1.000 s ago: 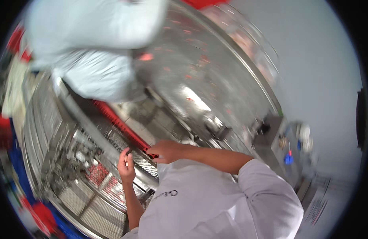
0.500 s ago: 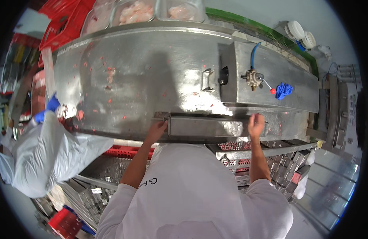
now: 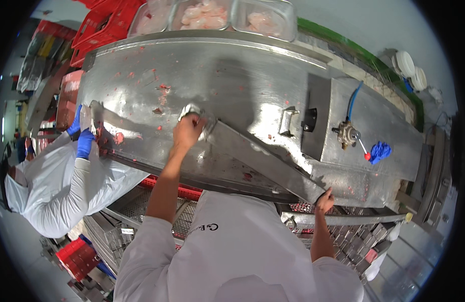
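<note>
A long, narrow steel mould lies slanted over the steel table, its left end farther from me than its right end. My left hand is closed around that far left end, beside a shiny metal end piece. At the near right end, by the table's front edge, my right hand grips the mould with its fingers curled round the corner. The mould's inside cannot be made out. A small metal bracket lies on the table beyond it.
The steel table carries scattered red meat scraps. Right of the mould stands a steel housing with a valve, a red-knobbed lever and a blue glove. Trays of pale meat line the back. A blue-gloved co-worker works at left.
The mould has turned from level along the front edge to a slant, its left end pushed away by my left hand. My right hand has lowered onto its right end. The view has shifted.
</note>
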The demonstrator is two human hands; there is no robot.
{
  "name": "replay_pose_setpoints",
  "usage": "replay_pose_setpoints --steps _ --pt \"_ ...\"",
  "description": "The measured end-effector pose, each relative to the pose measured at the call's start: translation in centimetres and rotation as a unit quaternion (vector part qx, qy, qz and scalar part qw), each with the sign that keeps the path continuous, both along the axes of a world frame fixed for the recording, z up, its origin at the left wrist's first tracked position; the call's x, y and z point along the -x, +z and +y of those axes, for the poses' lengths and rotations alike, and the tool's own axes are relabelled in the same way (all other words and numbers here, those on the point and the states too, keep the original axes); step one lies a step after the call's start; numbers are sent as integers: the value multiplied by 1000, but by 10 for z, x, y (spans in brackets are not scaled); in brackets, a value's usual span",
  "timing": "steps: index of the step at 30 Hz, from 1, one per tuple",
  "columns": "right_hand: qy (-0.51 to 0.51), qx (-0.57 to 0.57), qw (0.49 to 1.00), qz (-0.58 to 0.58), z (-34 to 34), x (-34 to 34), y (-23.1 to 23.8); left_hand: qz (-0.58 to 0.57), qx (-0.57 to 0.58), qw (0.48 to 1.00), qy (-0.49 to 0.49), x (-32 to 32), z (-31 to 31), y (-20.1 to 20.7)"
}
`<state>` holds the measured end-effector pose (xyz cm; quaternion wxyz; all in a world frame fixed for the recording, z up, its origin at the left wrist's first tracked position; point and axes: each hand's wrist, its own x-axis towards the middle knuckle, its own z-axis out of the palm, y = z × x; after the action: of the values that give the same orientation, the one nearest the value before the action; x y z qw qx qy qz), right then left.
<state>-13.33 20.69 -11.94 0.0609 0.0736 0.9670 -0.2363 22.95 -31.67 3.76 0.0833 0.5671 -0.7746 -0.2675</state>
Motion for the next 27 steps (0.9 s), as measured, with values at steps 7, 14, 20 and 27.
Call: replay_pose_setpoints --steps 7,14,20,27 --pt "64 263 953 -138 -168 -77 83 -204 178 963 1 -64 -110 -50" --pt "286 156 940 99 -339 -71 166 -224 142 964 17 -81 -116 -64" --pt "245 34 963 104 -361 -16 94 -325 140 935 -34 -38 -115 -84" --pt "192 97 973 90 -349 -37 70 -343 202 916 -53 -74 -108 -79"
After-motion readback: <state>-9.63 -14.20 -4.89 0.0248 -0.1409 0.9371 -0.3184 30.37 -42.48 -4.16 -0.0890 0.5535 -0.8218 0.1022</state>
